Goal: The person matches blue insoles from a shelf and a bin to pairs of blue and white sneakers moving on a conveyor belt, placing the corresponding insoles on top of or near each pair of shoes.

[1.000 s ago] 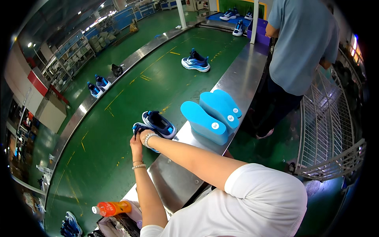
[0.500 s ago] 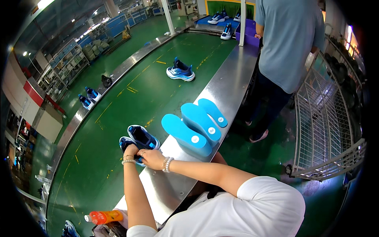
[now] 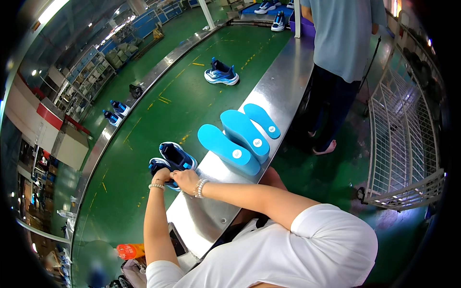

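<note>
A pair of dark blue and white sneakers stands side by side at the near edge of the green belt. Over the nearer, left sneaker [image 3: 157, 164] both my hands meet. My left hand [image 3: 163, 176] is closed at its opening, fingertips hidden. Beside it, my right hand [image 3: 186, 179] has its fingers bent in a pinch at the heel end of the same shoe. The other sneaker [image 3: 178, 157] sits against it, untouched. To the right, on the metal ledge, lie two thick stacks of bright blue insoles [image 3: 225, 146] [image 3: 246, 132] and a smaller blue insole pile [image 3: 261, 121].
A single sneaker [image 3: 221, 74] rests farther up the green belt [image 3: 144, 192]. Another pair [image 3: 115, 113] stands on the far metal rail. An orange-labelled bottle [image 3: 129, 251] is at lower left. A person [image 3: 341, 43] stands at right, near a white wire cart [image 3: 406, 139].
The view has shifted a little, so the belt and its items sit differently in the picture. My hands stay together at the same sneaker, and the single sneaker is still up the belt.
</note>
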`<state>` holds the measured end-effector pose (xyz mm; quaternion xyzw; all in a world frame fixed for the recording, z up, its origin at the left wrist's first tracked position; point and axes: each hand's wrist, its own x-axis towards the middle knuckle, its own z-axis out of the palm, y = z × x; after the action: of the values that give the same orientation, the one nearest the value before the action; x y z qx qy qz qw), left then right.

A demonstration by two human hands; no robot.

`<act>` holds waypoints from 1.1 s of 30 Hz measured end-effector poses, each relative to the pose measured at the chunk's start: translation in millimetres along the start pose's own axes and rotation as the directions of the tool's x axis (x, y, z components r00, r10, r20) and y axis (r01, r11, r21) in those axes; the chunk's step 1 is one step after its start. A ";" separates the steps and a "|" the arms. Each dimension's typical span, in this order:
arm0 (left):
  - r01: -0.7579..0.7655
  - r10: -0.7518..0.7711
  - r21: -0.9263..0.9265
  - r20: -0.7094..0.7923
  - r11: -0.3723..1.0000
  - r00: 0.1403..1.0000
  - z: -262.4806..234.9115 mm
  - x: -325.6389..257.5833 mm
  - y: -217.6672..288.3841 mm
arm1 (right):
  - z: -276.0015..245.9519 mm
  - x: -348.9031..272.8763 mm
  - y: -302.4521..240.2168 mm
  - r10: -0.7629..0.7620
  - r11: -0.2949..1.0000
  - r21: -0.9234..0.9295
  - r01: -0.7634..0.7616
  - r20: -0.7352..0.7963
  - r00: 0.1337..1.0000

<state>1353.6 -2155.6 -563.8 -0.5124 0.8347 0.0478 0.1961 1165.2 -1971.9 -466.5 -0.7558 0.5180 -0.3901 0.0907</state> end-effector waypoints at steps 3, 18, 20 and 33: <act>-0.131 0.132 -0.038 0.032 0.991 0.991 -80.1 -44.3 69.3 | -12.2 -2.8 16.5 0.009 0.998 0.055 -0.011 0.036 0.999; -0.315 0.311 0.042 0.081 0.948 0.947 -56.5 -17.7 50.9 | -246.2 -25.4 88.0 0.434 0.720 -0.594 -0.358 -0.018 0.901; -0.255 0.254 0.038 0.032 0.966 0.967 -58.9 -29.2 22.6 | -241.0 -27.6 94.3 0.515 0.701 -0.635 -0.324 0.137 0.846; -0.270 0.173 -0.189 -0.412 0.944 0.894 -119.3 -117.2 126.2 | -251.2 -25.5 93.1 0.625 0.714 -0.609 -0.346 0.331 0.707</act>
<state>1256.8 -2031.7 -425.4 -0.4323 0.8980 0.0683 -0.0446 923.1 -1924.7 -358.9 -0.6560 0.7436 0.0163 0.1284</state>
